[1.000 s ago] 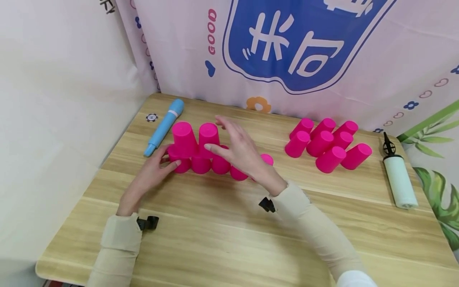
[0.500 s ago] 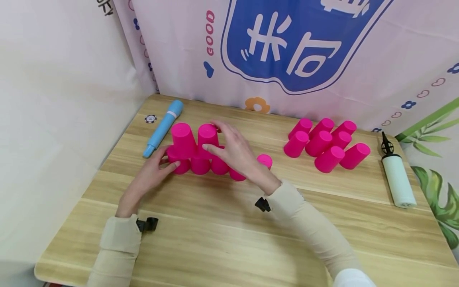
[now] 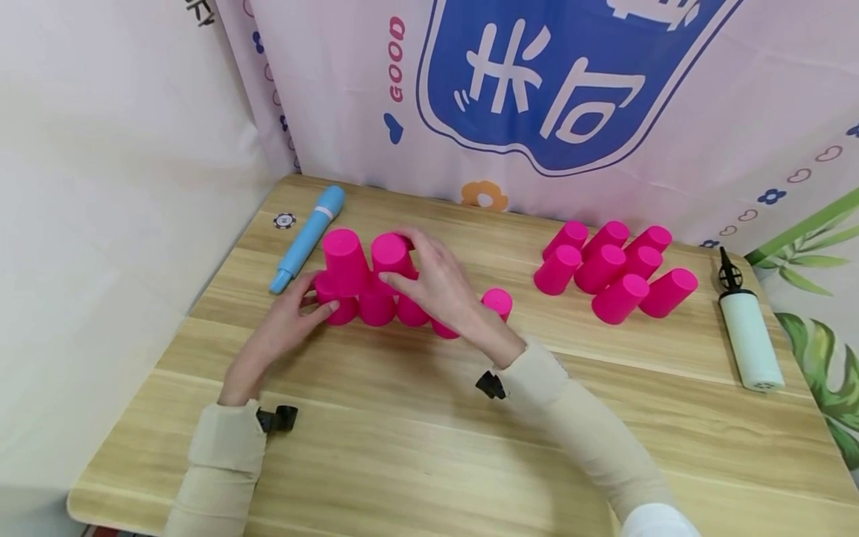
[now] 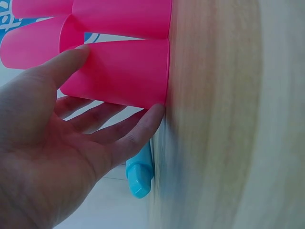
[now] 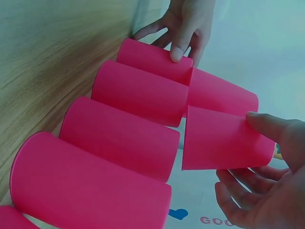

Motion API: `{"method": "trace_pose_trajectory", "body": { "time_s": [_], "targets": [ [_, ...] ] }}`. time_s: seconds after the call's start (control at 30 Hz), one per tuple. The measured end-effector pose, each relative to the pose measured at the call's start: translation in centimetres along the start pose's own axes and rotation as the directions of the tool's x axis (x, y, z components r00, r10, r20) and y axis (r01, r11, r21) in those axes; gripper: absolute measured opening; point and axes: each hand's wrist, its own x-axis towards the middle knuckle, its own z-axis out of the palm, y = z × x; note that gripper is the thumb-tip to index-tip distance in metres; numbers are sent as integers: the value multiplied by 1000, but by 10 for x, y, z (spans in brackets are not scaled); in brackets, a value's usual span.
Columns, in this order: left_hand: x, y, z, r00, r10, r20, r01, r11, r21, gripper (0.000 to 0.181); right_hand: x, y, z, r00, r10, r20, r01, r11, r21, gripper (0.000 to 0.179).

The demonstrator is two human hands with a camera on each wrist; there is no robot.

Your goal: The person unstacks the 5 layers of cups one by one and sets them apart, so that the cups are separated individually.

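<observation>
Bright pink cups stand upside down in a bottom row, with two more above its left end. My left hand holds the leftmost bottom cup, thumb on its near side and fingers round the other side. Directly over that row's left end sits the upper left cup. To its right, my right hand grips the second upper cup near its base between thumb and fingers. This cup tilts slightly, its rim close to the bottom row. My right hand hides part of the row in the head view.
Several more pink cups stand upside down at the back right. A blue stick-shaped thing and a small round chip lie at the back left. A pale green hand pump lies near the right edge of the wooden table.
My right hand has closed in on the second upper cup, which now leans slightly. The left hand has stayed at the leftmost bottom cup.
</observation>
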Motion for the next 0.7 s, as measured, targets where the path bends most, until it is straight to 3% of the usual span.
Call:
{"method": "trace_pose_trajectory", "body": {
  "time_s": [0.3, 0.5, 0.7],
  "targets": [
    [0, 2, 1, 1000, 3, -5, -3, 1000, 3, 61, -27, 0, -26, 990, -52, -129, 58, 997, 49, 64],
    [1, 2, 1, 1000, 5, -9, -4, 1000, 14, 62, -49, 15, -54, 966, -58, -253, 72, 996, 46, 63],
    [1, 2, 1, 1000, -4, -2, 4, 1000, 13, 63, -69, 31, -82, 925, 4, -380, 13, 999, 40, 63]
  ]
}}
